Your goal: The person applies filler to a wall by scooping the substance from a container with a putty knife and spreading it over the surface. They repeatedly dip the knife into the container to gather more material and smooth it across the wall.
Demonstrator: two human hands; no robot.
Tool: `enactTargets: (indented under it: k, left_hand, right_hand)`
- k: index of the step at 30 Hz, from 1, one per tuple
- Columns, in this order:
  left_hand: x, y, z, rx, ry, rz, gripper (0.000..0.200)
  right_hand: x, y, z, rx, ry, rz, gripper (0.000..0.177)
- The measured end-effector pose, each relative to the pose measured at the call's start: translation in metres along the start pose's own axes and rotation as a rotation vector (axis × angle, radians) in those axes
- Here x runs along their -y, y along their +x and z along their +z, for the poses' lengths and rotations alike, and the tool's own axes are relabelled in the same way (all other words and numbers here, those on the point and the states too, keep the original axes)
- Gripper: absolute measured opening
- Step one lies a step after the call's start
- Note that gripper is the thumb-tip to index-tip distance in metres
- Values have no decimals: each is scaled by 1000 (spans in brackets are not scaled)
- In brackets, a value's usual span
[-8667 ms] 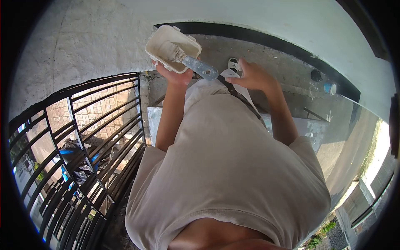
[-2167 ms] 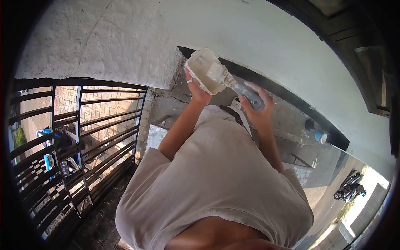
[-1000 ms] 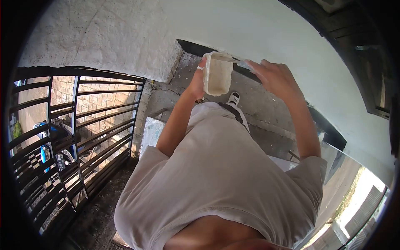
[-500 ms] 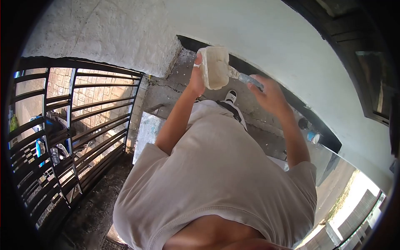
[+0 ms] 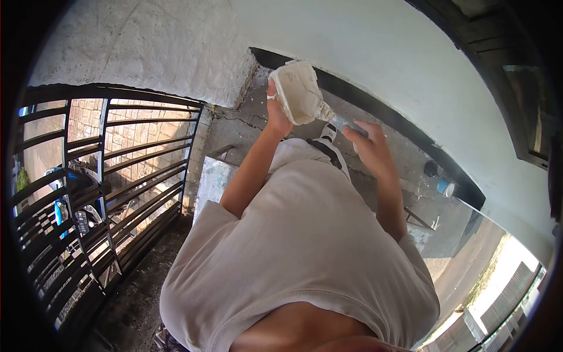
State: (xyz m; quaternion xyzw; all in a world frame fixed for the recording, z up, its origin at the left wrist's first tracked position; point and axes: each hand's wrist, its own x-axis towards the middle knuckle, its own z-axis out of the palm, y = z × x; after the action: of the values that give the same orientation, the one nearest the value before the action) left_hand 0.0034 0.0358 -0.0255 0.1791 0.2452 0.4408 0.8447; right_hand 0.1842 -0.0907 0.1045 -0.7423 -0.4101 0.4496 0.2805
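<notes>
A pale, stained plastic container (image 5: 298, 91) is tilted in front of me, its open side facing me. My left hand (image 5: 278, 112) is closed round its left edge, with the thumb along the side. In my right hand (image 5: 370, 146) is the grey handle of a putty knife (image 5: 341, 121). The knife's coated blade end reaches the container's lower right corner; I cannot make out how far it goes inside. Whitish material coats the container's inner walls.
Black metal railing (image 5: 123, 141) stands at the left, with a motorcycle (image 5: 82, 205) beyond it. A rough wall (image 5: 158, 47) and a smooth pale wall (image 5: 375, 53) rise ahead. On the floor at the right lies a blue-and-white can (image 5: 446, 188). A paint-marked board (image 5: 214, 179) is beside my left arm.
The container has tilted and shifted slightly left. My right hand has moved a little down and left with the putty knife, whose blade end is now nearer the container's lower corner.
</notes>
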Motion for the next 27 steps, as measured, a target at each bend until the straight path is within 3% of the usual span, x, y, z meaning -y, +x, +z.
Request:
enactTargets:
  k: [5, 8, 11, 17, 20, 23, 27]
  left_hand:
    - [-8, -3, 7, 20, -35, 22, 83]
    - [-4, -1, 3, 28, -97, 63, 82]
    - [-1, 1, 6, 8, -80, 113, 83]
    - [14, 22, 5, -64, -111, 160, 81]
    - [8, 28, 11, 10, -179, 86, 74]
    - [13, 52, 15, -103, -145, 138, 74]
    - [5, 77, 31, 55, -111, 179, 77]
  right_hand:
    - [-14, 4, 5, 16, 229, 122, 31]
    - [-30, 9, 17, -49, 387, 70, 25]
    - [-26, 11, 33, -249, 660, -25, 20]
    - [-56, 32, 28, -222, 1135, -93, 25]
    - [-59, 44, 10, -103, 1163, -81, 29]
    - [-46, 53, -10, 113, 1039, -106, 28]
    - [-44, 76, -30, 286, 683, -37, 27]
